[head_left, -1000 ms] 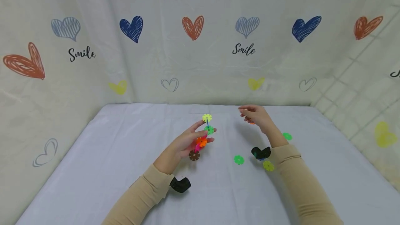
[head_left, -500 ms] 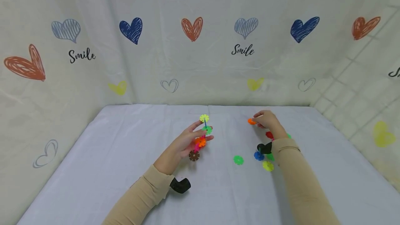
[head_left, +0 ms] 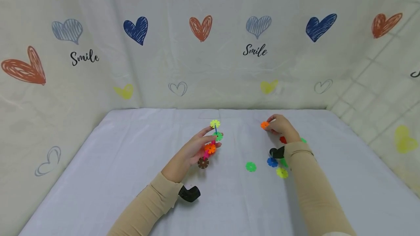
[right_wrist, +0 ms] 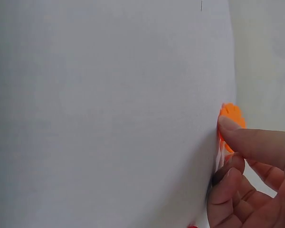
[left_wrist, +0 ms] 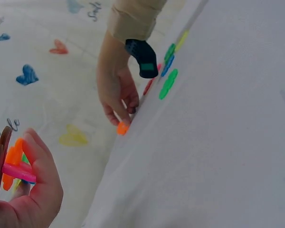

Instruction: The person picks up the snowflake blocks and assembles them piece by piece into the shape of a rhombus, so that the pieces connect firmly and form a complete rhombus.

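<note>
One chain (head_left: pixel 210 149): gripped in the left hand (head_left: pixel 193 150), up off the counter (head_left: pixel 131 163), I think to spare its joints.
Orange disc (head_left: pixel 264 125): edge pinched by the right hand (head_left: pixel 283 126), presumably leaving its rim free.
Loose discs (head_left: pixel 251 166): near the right sleeve (head_left: pixel 310 181), I'd guess for easy reach.

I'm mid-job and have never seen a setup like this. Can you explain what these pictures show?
There is no machine: a person works with two bare hands. The wide picture comes from a head camera looking forward and down; the other two come from cameras on the left and right wrists. The left hand holds a chain of notched discs. The right hand pinches an orange disc. On the white-covered table lie loose pieces, including a green disc, a blue disc, a yellow disc and a partly hidden red piece.
</note>
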Motion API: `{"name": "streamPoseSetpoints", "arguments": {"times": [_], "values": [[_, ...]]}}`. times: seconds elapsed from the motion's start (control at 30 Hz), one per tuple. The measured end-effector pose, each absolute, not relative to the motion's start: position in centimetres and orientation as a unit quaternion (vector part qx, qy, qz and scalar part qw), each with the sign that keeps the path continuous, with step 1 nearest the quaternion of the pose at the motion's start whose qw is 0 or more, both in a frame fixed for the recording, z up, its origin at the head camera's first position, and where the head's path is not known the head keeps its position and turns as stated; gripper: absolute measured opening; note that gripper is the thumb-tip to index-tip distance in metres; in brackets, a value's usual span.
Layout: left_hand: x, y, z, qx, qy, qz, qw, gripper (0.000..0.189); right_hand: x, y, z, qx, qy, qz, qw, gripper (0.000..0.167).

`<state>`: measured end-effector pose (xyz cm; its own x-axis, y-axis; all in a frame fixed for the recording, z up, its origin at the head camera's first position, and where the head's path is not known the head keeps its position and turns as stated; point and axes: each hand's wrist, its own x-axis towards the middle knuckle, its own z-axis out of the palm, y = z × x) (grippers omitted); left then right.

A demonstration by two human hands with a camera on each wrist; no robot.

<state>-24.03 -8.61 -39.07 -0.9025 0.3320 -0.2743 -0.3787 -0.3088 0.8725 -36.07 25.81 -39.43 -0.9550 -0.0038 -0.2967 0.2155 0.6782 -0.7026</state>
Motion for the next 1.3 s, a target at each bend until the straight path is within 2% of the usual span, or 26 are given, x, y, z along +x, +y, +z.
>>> {"name": "streamPoseSetpoints", "arguments": {"times": [0.47,0.73,1.3], "values": [[-23.6,-8.9,-39.0,0.046,0.574,0.78,0.244,0.07,-35.1,25.4,-38.8,0.008,0.923,-0.368,0.114,0.038],[-23.5,-9.0,-39.0,0.073,0.602,0.759,0.239,0.069,-34.2,24.1,-37.5,-0.022,0.897,-0.436,0.065,0.037],[-23.4,-8.8,-38.7,0.055,0.606,0.756,0.239,0.069,-32.0,20.3,-35.5,-0.054,0.813,-0.578,0.037,0.044]]}}
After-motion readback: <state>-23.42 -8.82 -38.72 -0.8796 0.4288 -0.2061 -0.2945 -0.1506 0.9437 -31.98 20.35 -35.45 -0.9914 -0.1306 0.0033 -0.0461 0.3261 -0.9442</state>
